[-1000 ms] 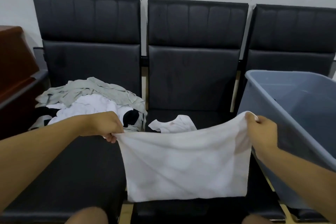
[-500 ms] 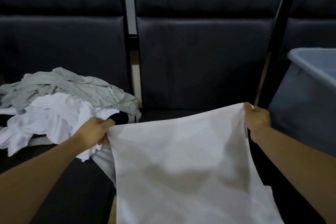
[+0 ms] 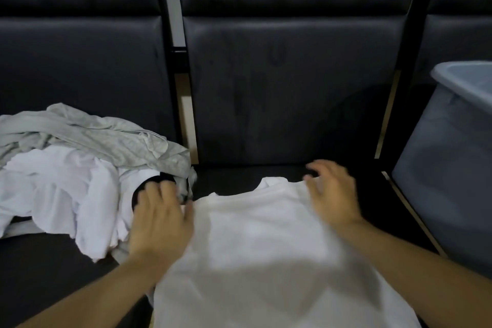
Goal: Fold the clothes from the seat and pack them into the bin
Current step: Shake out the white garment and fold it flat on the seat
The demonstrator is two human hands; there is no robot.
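I see the white shirt (image 3: 266,247) flat on the mid seat (image 3: 372,194); both hands released, fingers spread: left hand (image 3: 159,221) at shirt's left edge, right hand (image 3: 332,194) near collar.

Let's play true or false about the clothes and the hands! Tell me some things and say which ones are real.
1. The white shirt lies spread on the middle seat. True.
2. The right hand grips a sock. False: its fingers are spread and it holds nothing.
3. A grey garment sits on top of the clothes pile. True.
4. The bin stands on the left. False: it stands on the right.
5. The left hand is an open hand beside the shirt's left edge. True.
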